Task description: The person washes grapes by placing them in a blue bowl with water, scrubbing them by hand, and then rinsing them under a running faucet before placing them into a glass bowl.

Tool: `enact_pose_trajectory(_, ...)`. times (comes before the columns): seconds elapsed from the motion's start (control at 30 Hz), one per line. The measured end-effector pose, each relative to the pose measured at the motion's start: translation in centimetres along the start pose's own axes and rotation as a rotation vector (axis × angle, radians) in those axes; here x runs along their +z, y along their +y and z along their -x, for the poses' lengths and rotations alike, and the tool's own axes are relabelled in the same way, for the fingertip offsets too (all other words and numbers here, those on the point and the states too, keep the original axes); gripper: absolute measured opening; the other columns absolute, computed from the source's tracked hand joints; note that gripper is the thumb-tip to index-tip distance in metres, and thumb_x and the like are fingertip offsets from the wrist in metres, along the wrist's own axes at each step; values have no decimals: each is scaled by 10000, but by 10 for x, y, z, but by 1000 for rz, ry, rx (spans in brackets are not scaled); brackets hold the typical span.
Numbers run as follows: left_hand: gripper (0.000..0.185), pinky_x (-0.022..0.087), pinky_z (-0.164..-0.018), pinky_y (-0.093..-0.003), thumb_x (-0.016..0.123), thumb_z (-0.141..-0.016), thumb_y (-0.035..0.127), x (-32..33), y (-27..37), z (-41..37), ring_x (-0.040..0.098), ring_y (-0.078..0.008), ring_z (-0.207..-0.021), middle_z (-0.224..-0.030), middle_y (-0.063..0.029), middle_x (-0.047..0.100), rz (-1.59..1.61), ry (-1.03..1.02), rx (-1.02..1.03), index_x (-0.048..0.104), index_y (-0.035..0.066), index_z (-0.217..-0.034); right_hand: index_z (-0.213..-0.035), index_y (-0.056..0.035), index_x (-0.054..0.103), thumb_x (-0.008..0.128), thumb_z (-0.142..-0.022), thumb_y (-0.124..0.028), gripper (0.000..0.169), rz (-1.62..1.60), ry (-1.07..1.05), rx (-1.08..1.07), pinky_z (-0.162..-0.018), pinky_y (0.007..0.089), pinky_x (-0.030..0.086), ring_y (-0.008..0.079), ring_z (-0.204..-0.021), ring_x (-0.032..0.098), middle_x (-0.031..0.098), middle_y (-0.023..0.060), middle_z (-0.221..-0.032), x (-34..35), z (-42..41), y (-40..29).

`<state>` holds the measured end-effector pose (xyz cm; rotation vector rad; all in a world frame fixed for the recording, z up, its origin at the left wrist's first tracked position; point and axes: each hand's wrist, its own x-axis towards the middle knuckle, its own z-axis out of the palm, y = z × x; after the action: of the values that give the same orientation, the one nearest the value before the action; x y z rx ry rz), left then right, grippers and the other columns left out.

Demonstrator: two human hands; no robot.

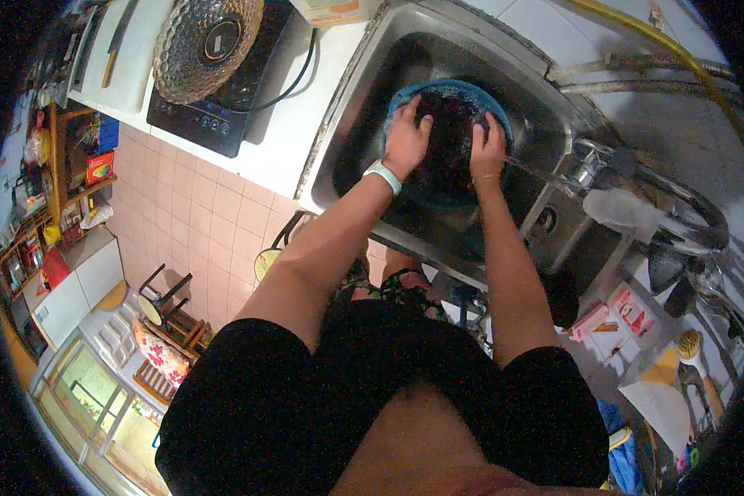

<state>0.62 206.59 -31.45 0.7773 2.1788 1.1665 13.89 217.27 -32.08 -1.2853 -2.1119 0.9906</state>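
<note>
A round blue basin (504, 111) stands in the stainless steel sink (539, 80), with water and a dark mass inside that I cannot make out clearly. At the basin's left side is my left hand (409, 137), a pale band on its wrist, fingers spread over the dark contents. My right hand (489, 147), with a thin yellow band at the wrist, lies at the basin's right side, fingers pointing down into it. The fingertips touch or dip into the contents. Neither hand clearly grips anything. A metal faucet (586, 164) is right of the basin.
Left of the sink, a patterned glass bowl (208, 49) rests on a black induction cooktop (195, 121) with a black cable. A cardboard box (335, 11) stands beside the sink's far left corner. Utensils (713, 279) and a wooden-handled brush (691, 347) lie at the right.
</note>
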Motion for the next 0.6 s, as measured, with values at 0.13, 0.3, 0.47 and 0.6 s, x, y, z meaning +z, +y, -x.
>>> enact_pose_trajectory(0.13, 565, 347, -977, -367, 522, -860, 385, 27, -10, -22, 452, -345, -1150, -1242, -228, 472, 233, -15, -273, 412, 39, -1294, -1196, -17, 488, 509, -869, -402, 505, -32, -195, 229, -902, 415, 397, 362, -1037, 536, 568, 203, -1127, 31, -19, 10)
enact_pose_trajectory(0.3, 617, 395, -895, -325, 526, -824, 511, 17, 26, -25, 543, -249, -1007, -1145, -127, 573, 775, -120, -675, 521, 21, -1199, -1073, -26, 585, 512, -889, -235, 288, -450, -133, 216, -928, 352, 392, 291, -1032, 547, 592, 142, -1109, 47, -4, 7)
enact_pose_trajectory(0.47, 385, 450, -792, -348, 450, -890, 384, 18, 18, -6, 557, -228, -885, -1042, -86, 585, 1183, -168, -681, 555, 72, -1089, -1127, -77, 586, 533, -868, -148, 274, -311, 80, 66, -1006, 372, 320, 282, -1176, 450, 523, 155, -1220, 36, 50, -66)
enact_pose_trajectory(0.6, 376, 433, -837, -360, 306, -943, 322, 43, 16, 20, 537, -241, -949, -1062, -107, 570, 1374, -217, -762, 513, 68, -1127, -1141, -91, 585, 533, -873, -192, 291, -203, -35, -7, -1009, 374, 318, 314, -1186, 434, 497, 164, -1248, 35, 19, -49)
